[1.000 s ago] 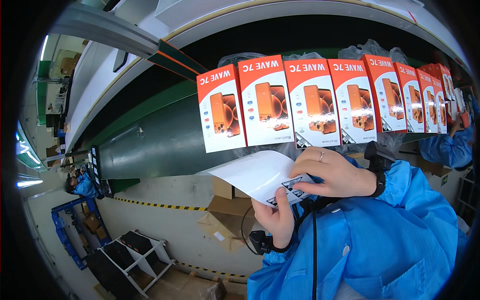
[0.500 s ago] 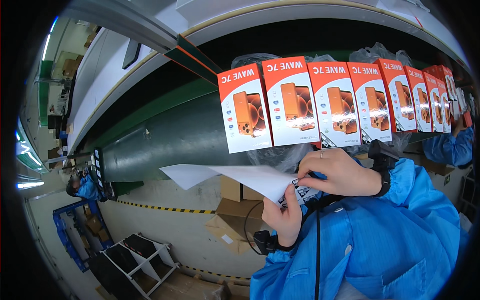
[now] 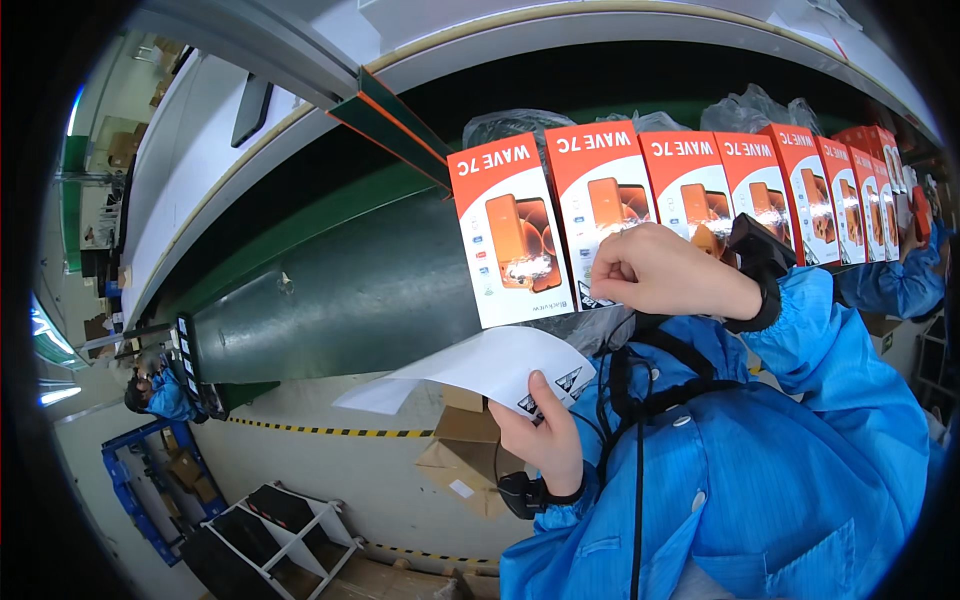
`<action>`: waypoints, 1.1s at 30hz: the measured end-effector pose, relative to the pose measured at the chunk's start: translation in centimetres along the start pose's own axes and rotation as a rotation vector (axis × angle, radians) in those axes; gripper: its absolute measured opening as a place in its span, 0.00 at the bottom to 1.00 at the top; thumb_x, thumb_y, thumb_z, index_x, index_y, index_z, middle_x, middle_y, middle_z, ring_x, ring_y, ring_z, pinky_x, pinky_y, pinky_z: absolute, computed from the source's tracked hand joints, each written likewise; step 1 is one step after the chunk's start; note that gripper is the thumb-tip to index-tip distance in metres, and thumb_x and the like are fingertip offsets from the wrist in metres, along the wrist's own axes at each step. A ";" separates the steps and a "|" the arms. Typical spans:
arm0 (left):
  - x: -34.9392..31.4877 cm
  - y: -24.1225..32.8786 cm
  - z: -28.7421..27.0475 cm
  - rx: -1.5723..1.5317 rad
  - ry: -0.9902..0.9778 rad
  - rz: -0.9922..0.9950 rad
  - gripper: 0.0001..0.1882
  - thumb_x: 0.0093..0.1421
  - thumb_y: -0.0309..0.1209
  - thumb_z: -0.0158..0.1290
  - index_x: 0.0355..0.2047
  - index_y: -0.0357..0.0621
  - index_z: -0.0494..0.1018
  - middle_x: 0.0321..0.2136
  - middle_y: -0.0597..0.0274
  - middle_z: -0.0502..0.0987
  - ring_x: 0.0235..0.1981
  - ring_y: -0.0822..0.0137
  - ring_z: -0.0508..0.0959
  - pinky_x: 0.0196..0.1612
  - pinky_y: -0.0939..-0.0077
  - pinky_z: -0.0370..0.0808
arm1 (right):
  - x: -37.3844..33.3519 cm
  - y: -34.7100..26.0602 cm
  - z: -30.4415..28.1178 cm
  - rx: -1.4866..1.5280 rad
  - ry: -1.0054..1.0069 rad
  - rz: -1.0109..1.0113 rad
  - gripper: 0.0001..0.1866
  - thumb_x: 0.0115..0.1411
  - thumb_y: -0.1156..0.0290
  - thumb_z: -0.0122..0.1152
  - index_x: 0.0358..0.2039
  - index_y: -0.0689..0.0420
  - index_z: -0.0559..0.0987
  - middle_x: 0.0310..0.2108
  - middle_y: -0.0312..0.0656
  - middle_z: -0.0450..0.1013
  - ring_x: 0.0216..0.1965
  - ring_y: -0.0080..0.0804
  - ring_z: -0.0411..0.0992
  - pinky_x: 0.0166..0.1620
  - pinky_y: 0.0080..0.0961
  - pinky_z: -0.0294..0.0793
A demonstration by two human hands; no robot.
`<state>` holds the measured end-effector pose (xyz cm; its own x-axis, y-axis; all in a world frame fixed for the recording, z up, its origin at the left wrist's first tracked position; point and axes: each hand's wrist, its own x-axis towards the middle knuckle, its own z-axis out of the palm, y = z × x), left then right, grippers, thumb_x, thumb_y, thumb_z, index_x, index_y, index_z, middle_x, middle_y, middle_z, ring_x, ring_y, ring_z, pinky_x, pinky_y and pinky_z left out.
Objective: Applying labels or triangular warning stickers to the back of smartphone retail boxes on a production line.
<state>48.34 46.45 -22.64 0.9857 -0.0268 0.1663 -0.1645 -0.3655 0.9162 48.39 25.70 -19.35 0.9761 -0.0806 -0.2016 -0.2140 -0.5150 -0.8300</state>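
Note:
My left hand [image 3: 545, 440] pinches a white sticker sheet [image 3: 480, 368] by its right end, thumb on top, where a few black-and-white stickers [image 3: 567, 380] remain on it. The sheet's far end curls out to the left. At the second phone box [image 3: 590, 160] of a row, my right hand [image 3: 675, 270] has its fingers curled at the lower part of the front. A black-and-white corner sticker [image 3: 592, 298] shows beneath the fingertips at the box's lower left corner. The first phone box [image 3: 510, 235], white and red with an orange phone picture, carries no such sticker.
More phone boxes [image 3: 775, 185] stand in line to the right on a dark green conveyor belt [image 3: 340, 310], with clear plastic bags [image 3: 760, 108] behind. A co-worker's blue sleeve [image 3: 895, 285] is at far right. A metal post [image 3: 250, 45] rises at upper left; cartons [image 3: 465, 450] lie below.
My right hand has left the sheet and moved up to the second box with a sticker. My left hand has shifted slightly left and down with the sheet.

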 end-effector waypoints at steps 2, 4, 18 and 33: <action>0.0 -0.1 0.0 0.012 -0.022 -0.018 0.14 0.58 0.26 0.52 0.41 0.27 0.66 0.29 0.48 0.77 0.27 0.63 0.80 0.29 0.75 0.75 | 0.0 -0.3 0.1 -0.017 -0.001 0.019 0.07 0.51 0.72 0.61 0.25 0.64 0.77 0.19 0.42 0.71 0.19 0.29 0.69 0.24 0.23 0.65; 0.1 -0.3 0.1 0.019 -0.026 -0.013 0.14 0.58 0.26 0.52 0.41 0.27 0.66 0.29 0.48 0.77 0.28 0.63 0.80 0.29 0.75 0.75 | 0.0 -0.4 0.2 -0.032 0.002 0.038 0.07 0.51 0.72 0.61 0.25 0.64 0.77 0.19 0.42 0.71 0.19 0.30 0.69 0.24 0.24 0.65; 0.4 0.2 0.1 -0.014 -0.062 -0.017 0.15 0.61 0.25 0.48 0.45 0.27 0.62 0.34 0.48 0.74 0.31 0.68 0.77 0.33 0.78 0.73 | -0.1 0.3 1.5 -0.121 0.156 -0.101 0.09 0.49 0.71 0.61 0.23 0.62 0.71 0.20 0.43 0.68 0.22 0.38 0.68 0.26 0.29 0.64; -2.3 -0.2 -1.9 -0.651 -0.320 0.033 0.09 0.58 0.19 0.50 0.39 0.30 0.69 0.36 0.54 0.71 0.35 0.72 0.71 0.35 0.82 0.69 | -2.8 -3.1 3.5 0.807 0.031 -0.009 0.16 0.48 0.78 0.63 0.27 0.55 0.62 0.29 0.32 0.60 0.32 0.19 0.61 0.35 0.15 0.62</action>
<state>46.08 48.37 -22.47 0.9258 -0.3355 0.1742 -0.0844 0.2658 0.9603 46.16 30.53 -17.97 0.9760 -0.1087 -0.1885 -0.1553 0.2586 -0.9534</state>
